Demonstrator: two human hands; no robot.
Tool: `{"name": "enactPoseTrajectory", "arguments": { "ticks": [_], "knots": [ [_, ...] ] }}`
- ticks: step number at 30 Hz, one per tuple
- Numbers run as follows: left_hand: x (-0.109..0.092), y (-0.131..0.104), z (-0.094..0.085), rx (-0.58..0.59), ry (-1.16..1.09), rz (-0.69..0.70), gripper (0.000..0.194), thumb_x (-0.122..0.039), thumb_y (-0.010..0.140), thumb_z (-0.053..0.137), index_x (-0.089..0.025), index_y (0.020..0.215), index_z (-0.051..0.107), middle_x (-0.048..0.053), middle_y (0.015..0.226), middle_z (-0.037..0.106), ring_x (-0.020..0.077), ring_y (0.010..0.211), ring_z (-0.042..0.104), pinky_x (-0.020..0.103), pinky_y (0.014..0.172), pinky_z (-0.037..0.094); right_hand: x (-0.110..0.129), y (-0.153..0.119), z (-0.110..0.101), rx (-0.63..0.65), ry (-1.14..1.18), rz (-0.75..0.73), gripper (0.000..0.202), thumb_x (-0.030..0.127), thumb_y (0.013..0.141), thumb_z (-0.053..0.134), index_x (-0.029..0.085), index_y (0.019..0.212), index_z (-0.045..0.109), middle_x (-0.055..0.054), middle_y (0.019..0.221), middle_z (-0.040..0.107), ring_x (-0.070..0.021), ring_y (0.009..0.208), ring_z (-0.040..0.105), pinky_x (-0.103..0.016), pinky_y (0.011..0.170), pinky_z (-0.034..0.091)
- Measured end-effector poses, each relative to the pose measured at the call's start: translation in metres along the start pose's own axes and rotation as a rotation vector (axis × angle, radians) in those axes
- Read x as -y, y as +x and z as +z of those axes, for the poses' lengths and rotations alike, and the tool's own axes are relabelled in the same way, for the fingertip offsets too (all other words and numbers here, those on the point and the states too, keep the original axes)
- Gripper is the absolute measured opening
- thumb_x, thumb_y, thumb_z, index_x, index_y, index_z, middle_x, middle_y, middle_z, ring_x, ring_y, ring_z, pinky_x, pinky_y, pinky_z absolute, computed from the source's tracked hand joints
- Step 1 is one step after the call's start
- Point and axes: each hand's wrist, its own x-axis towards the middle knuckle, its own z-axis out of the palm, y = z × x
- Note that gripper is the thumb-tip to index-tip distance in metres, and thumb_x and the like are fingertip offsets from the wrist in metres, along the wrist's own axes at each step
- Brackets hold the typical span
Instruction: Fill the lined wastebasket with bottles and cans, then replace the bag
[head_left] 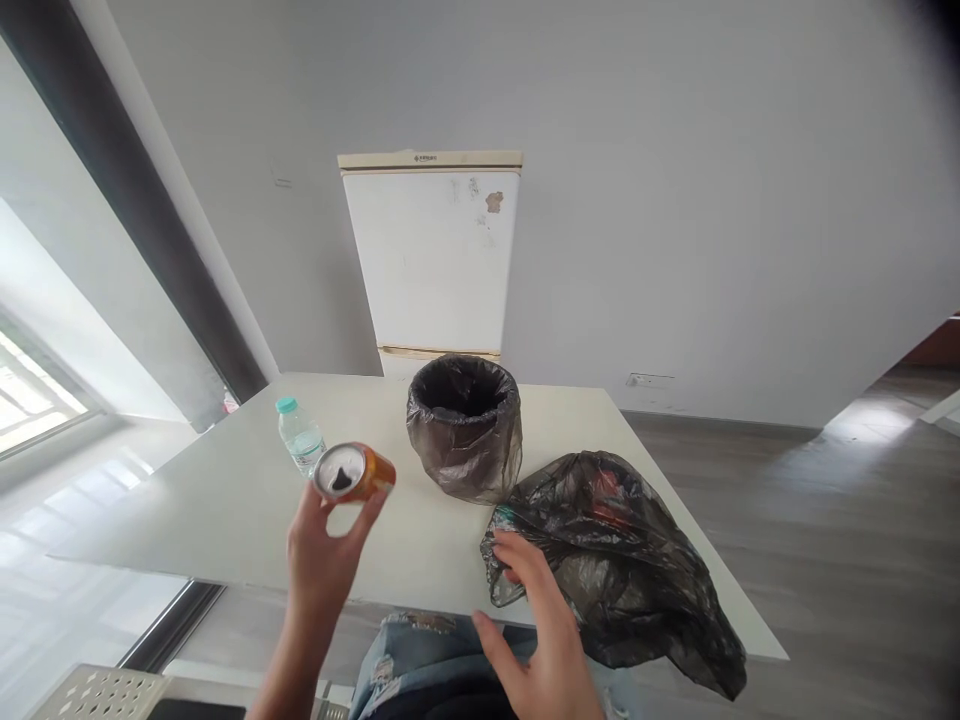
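My left hand [330,550] is closed around an orange drink can [379,474], held tilted above the table so its opened top faces me. Just behind the can stands a clear plastic bottle [298,432] with a teal cap. My right hand [541,640] has its fingers spread and holds nothing; it is in front of a filled black plastic bag [630,580], and I cannot tell whether the fingertips touch it. Something red and something green show through the bag. Further back is a bin [466,450] lined with a black bag, its mouth facing up.
These things are on a white table [225,480] whose near edge is by my legs in ripped jeans. A white fridge [435,260] stands beyond the far edge, against a grey wall. At lower left is a beige perforated surface [97,694].
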Motion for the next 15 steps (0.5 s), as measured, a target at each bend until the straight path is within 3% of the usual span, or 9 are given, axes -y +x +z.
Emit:
{"name": "enactPoseTrajectory", "arguments": {
  "ticks": [4,8,11,15],
  "knots": [
    [0.054,0.047,0.017,0.034,0.105,-0.107,0.058,-0.057,0.074,0.081,-0.019,0.116,0.07,0.015,0.125,0.064,0.0313,0.108,0.07,0.043,0.082,0.063,-0.012,-0.003,-0.002,-0.035,-0.039,0.026,0.032,0.039,0.102,0.057,0.035,0.134,0.058,-0.009,0.155,0.052,-0.0345,0.133,0.06,-0.047,0.098,0.062],
    [0.101,0.069,0.036,0.073,0.244,-0.182,0.049,-0.048,0.076,0.083,-0.018,0.112,0.069,0.016,0.12,0.064,0.0313,0.103,0.071,0.048,0.092,0.058,-0.018,-0.006,-0.003,-0.037,-0.068,0.005,0.027,0.036,0.103,0.054,0.032,0.129,0.059,-0.011,0.153,0.052,-0.0338,0.132,0.06,-0.047,0.099,0.061],
    [0.118,0.079,0.046,0.067,0.265,-0.216,0.047,-0.042,0.077,0.084,-0.017,0.113,0.066,0.016,0.12,0.067,0.0313,0.105,0.071,0.046,0.093,0.057,-0.021,-0.007,-0.003,-0.026,-0.077,-0.009,0.025,0.034,0.102,0.053,0.031,0.127,0.06,-0.011,0.152,0.053,-0.033,0.133,0.059,-0.045,0.1,0.06],
    [0.123,0.089,0.055,0.073,0.282,-0.246,0.058,-0.04,0.078,0.084,-0.017,0.125,0.061,0.014,0.123,0.069,0.0287,0.111,0.07,0.038,0.093,0.055,-0.025,-0.01,-0.003,-0.027,-0.098,0.01,0.022,0.033,0.102,0.052,0.029,0.122,0.062,-0.012,0.148,0.056,-0.0307,0.129,0.062,-0.042,0.097,0.061]
  ]
}}
